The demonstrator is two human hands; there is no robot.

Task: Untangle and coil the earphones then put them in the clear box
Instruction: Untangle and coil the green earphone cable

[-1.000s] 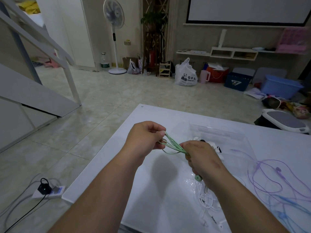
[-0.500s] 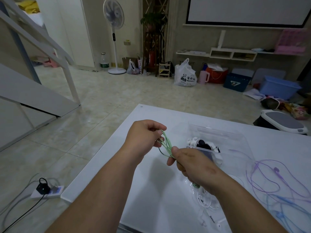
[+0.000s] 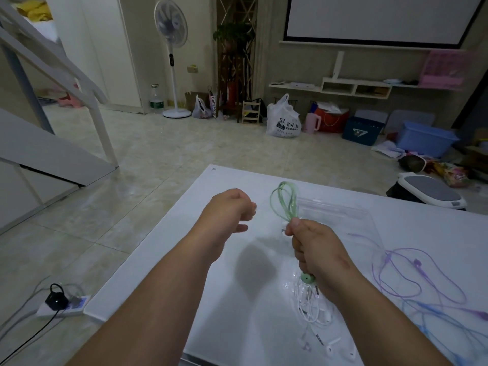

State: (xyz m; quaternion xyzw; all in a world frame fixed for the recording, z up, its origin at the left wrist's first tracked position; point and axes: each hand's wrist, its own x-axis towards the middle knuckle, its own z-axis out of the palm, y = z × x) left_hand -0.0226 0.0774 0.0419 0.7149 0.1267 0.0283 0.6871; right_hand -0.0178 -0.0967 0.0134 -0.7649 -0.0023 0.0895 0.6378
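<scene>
My right hand [image 3: 315, 244] grips the coiled green earphones [image 3: 286, 200] above the white table [image 3: 163, 262]; their loops stick up out of my fist and a green end piece hangs below it. My left hand [image 3: 228, 211] hovers to the left of the coil, fingers loosely curled, holding nothing. The clear box [image 3: 340, 220] lies just behind my right hand, partly hidden by it. White earphones [image 3: 313, 310] lie tangled below my right hand. Purple earphones [image 3: 412, 270] and blue earphones [image 3: 435, 318] are spread on the right of the table.
The table's left edge runs diagonally above the tiled floor. A power strip [image 3: 62, 306] with a black plug lies on the floor at the left. A grey and white stool [image 3: 427, 192] stands beyond the table's far right edge.
My left hand has let go of the green loops and moved off to the left. My right hand has turned the coil upright.
</scene>
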